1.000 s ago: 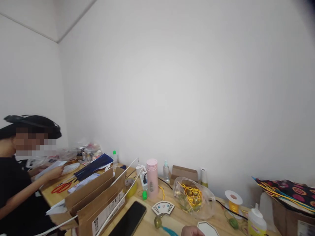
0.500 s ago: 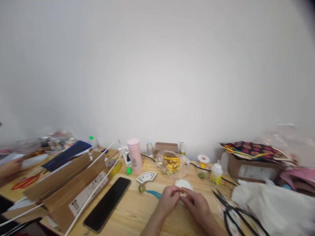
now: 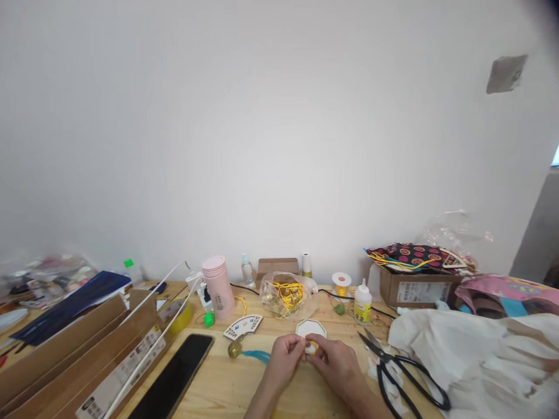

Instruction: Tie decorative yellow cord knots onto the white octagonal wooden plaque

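Note:
My left hand (image 3: pixel 285 359) and my right hand (image 3: pixel 334 365) meet over the wooden table (image 3: pixel 227 390), fingers pinched together on a small yellow piece (image 3: pixel 311 347) between them. Just behind the hands lies a white octagonal plaque (image 3: pixel 310 328). A fan-shaped white piece (image 3: pixel 243 326) and a gold bead with a teal tassel (image 3: pixel 244 351) lie to the left of my left hand.
Black scissors (image 3: pixel 402 372) lie right of my hands, beside white cloth (image 3: pixel 476 355). A black phone (image 3: pixel 174 377) and long cardboard boxes (image 3: pixel 74 355) sit left. Behind are a pink flask (image 3: pixel 218 287), a plastic bag of yellow cord (image 3: pixel 286 295), a glue bottle (image 3: pixel 362 301) and a box of patterned fabric (image 3: pixel 414 273).
The view swung right and down, away from the person at the left. Both my hands came into view and stay pinched together on the small yellow piece.

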Motion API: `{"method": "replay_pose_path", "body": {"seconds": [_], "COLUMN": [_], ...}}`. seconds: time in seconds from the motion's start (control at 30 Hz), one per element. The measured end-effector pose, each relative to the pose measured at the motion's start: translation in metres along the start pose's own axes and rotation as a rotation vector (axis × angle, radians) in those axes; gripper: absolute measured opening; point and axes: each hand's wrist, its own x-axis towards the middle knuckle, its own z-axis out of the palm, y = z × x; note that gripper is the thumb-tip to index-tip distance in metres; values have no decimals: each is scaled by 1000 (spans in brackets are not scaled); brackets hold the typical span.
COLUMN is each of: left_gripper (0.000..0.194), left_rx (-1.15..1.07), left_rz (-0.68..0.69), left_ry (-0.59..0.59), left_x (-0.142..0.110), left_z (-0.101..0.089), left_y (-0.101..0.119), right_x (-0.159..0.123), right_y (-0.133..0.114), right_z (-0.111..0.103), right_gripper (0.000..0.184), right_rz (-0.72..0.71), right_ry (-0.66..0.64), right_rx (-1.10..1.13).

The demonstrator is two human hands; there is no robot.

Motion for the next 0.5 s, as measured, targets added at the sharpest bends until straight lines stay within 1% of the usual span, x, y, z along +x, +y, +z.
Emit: {"method": "replay_pose_path", "body": {"seconds": [0.13, 0.2, 0.37, 0.5], "left_gripper": [29, 27, 21, 19], "left_rx": [24, 31, -44, -86], "left_rz": [43, 41, 16, -6], "left_ry": [-55, -59, -18, 24], "left_x": [0, 0, 2, 3], "left_z": [0, 0, 0, -1], "left_y": [2, 1, -2, -3], "right_x": [1, 1, 1, 1], "right_y": [1, 1, 0, 0], "right_z": [2, 2, 2, 4], "right_gripper": [21, 18, 13, 14], "right_rz": [28, 41, 76, 63], "right_ry": [53, 72, 98, 112], "right_rx": [-47, -48, -38, -31]}}
